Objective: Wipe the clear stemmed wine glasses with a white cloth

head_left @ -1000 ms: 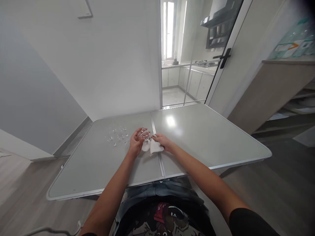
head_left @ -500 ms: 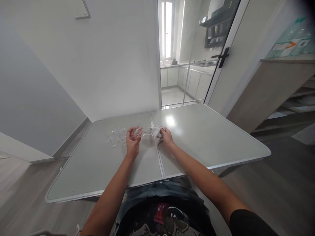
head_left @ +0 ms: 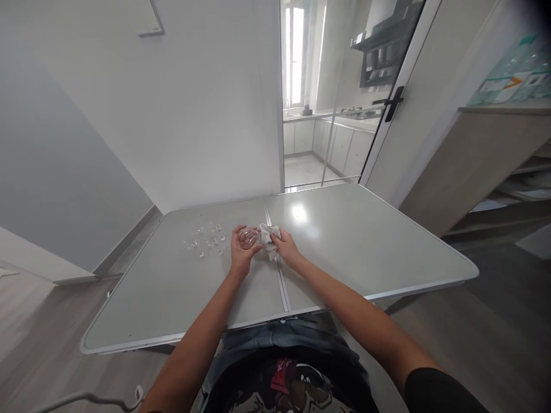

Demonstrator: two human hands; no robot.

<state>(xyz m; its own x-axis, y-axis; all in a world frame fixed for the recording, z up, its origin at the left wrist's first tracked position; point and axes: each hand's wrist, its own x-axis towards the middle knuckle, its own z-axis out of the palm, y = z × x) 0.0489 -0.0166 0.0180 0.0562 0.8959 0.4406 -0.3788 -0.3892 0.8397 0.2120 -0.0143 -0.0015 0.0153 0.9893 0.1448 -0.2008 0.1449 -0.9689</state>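
Observation:
My left hand (head_left: 241,253) is wrapped round the bowl of a clear stemmed glass (head_left: 248,237), held above the table's middle with its round mouth showing. My right hand (head_left: 287,248) pinches a crumpled whitish cloth (head_left: 270,241) against the right side of the glass. The cloth covers the stem and foot. Left of my hands, several small clear pieces (head_left: 209,240) lie scattered on the table; their kind is too small to make out.
A pale folding table (head_left: 365,241) with a metal rim and centre seam stands against a white wall. Beyond it is a glass door (head_left: 327,137) with a black handle. Clear bottles (head_left: 508,83) stand on a shelf unit (head_left: 465,166) at the right. A cable (head_left: 86,396) is at lower left.
My left hand and the glass have moved right, closer to the cloth. The stem, visible between the hands earlier, is now covered. The cloth is bunched against the glass.

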